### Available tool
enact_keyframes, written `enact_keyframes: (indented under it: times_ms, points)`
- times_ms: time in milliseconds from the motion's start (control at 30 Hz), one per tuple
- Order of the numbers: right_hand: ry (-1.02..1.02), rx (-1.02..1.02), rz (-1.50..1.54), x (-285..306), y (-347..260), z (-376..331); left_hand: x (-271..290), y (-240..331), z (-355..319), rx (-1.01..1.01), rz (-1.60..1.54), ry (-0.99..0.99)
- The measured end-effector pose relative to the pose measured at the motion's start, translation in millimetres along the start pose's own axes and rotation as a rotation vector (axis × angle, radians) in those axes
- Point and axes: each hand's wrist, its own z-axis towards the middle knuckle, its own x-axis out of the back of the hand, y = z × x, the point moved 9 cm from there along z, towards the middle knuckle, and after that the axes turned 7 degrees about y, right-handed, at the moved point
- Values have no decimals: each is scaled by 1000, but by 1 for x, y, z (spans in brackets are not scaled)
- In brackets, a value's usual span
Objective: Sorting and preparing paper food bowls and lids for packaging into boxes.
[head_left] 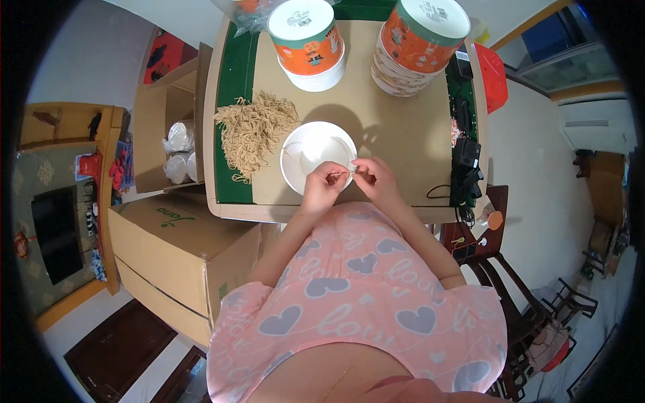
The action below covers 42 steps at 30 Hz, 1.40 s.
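A white round paper tub point(290, 164) stands at the near edge of the table, its open mouth facing up. Over its near rim, my left hand point(324, 187) and my right hand point(377, 181) almost meet, fingertips pinched together. Between them runs a thin tan cord, small and partly covered by the fingers. A strand of similar cord point(287, 149) lies against the tub's left side. Left of the tub is a tangled heap of tan cord loops point(255, 134).
Two stacks of paper tubs, a left stack point(309, 57) and a right stack point(416, 47), rise at the back. Black adapters and cables point(465, 154) line the right edge. A large cardboard box point(168, 248) and an open carton point(151, 134) stand left of the table point(376, 213).
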Motion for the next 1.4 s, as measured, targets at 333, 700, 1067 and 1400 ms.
enact_keyframes:
  times_ms: [333, 700, 1067, 1400]
  points:
    - [-103, -319, 470, -15, 33, 1, -9, 6, 4, -61, 81, -82]
    - [-86, -483, 613, -10, 37, -1, -22, -2, 5, -9, -7, -81]
    - [-24, -367, 711, 8, 19, 11, -19, 18, 1, -24, 63, -74]
    - [-23, -388, 688, 11, 22, 10, -16, 32, 5, -19, -101, -38]
